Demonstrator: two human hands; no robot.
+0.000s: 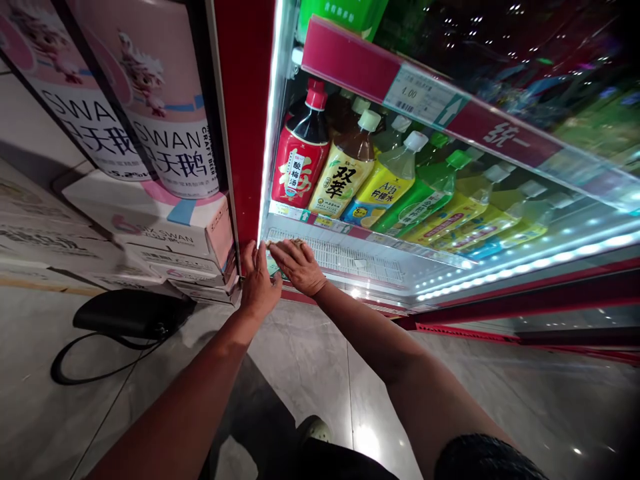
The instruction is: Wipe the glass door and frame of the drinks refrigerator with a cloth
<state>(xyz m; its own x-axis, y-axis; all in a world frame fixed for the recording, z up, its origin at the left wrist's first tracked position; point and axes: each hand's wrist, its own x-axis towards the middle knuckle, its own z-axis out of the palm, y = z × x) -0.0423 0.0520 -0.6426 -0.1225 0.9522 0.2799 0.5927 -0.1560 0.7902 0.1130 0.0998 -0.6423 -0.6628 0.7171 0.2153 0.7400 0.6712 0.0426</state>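
Both hands are at the lower left corner of a lit drink cooler. My left hand [261, 281] is at the red door frame, its fingers pointing up and slightly apart, the thumb toward the right. Beside it my right hand [299, 265] reaches over the bottom wire rack [345, 259], fingers bent. A small pale green item [273, 265] shows between the hands; whether either hand grips it cannot be made out. Above them a shelf holds a red-capped bottle [300, 157], a yellow bottle [344, 167] and several others.
Stacked beer boxes [173, 223] stand left of the cooler's red frame [250, 120]. A black bag [123, 313] with a strap lies on the grey tiled floor [320, 347]. An upper shelf edge with a price label [417, 93] crosses above the bottles.
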